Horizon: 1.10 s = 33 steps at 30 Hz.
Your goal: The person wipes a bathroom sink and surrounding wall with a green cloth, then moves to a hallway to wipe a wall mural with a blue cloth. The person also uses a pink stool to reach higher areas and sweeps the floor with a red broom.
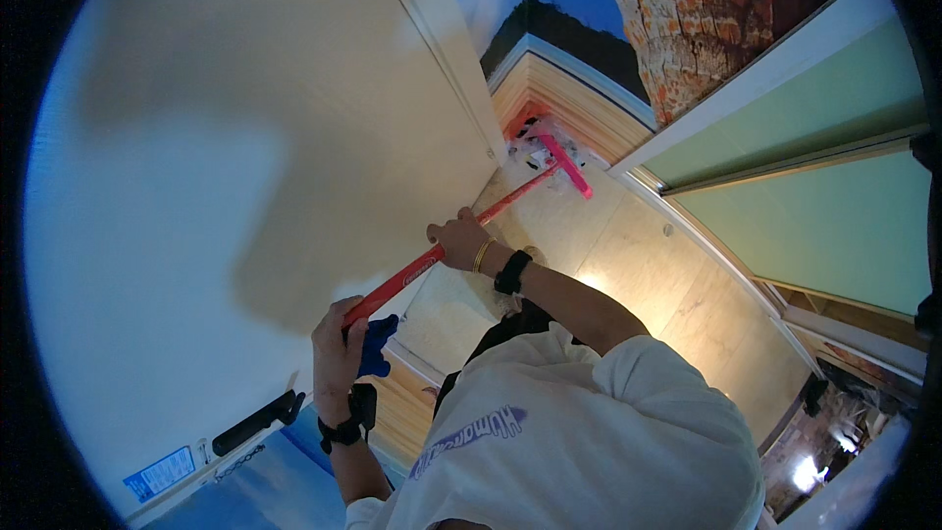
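A long red handle slants up to the right and ends in a bright pink crossbar head. Whether this floor tool is a broom or a squeegee, I cannot tell. My left hand is closed around the handle's upper end, with a dark blue cloth-like thing just beside it. Further down the shaft, my right hand grips it too. The head rests against a heap of litter on the floor in the corner, with clear plastic and dark scraps in it.
A large white door with a black handle fills the left side. Green-panelled sliding doors run along the right over a floor track. Beige floor tiles lie between. A wood-patterned baseboard borders the corner.
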Available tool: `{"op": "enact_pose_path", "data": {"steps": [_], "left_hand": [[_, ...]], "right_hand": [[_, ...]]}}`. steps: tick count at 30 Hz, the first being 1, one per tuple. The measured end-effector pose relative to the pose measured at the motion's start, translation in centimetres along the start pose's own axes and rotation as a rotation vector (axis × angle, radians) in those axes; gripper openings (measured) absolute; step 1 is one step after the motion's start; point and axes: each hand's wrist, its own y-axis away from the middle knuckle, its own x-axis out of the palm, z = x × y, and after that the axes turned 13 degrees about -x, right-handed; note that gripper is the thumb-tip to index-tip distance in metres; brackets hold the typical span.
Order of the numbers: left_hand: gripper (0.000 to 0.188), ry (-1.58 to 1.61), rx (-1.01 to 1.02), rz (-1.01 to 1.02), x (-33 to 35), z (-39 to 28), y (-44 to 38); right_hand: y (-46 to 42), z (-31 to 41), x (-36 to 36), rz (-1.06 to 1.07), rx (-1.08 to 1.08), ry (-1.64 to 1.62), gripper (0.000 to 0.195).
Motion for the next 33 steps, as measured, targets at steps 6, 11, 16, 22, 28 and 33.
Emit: {"op": "enact_pose_path", "data": {"steps": [6,11,16,22,28,33], "left_hand": [[0.018,0.051,-0.016,-0.029,-0.4,2.8,1.4],[0.018,0.105,0.000,-0.071,-1.9,2.9,2.6],[0.019,0.119,0.058,-0.052,-1.3,5.3,3.3],[0.023,0.108,0.049,0.015,-1.7,6.9,4.0],[0.020,0.050,-0.015,0.120,0.4,8.5,3.2],[0.020,-0.003,-0.020,0.185,4.0,9.3,2.4]], "right_hand": [[0.6,1.8,1.6,0.018,-0.040,-0.042,0.021],[0.7,3.6,0.2,-0.056,-0.027,0.024,0.019],[1.6,4.8,1.7,-0.070,0.041,0.064,0.018],[3.4,7.4,4.1,-0.017,0.064,0.016,0.022],[4.2,6.5,8.7,0.102,0.094,-0.081,0.022],[4.4,3.7,10.8,0.222,0.156,-0.123,0.024]]}}
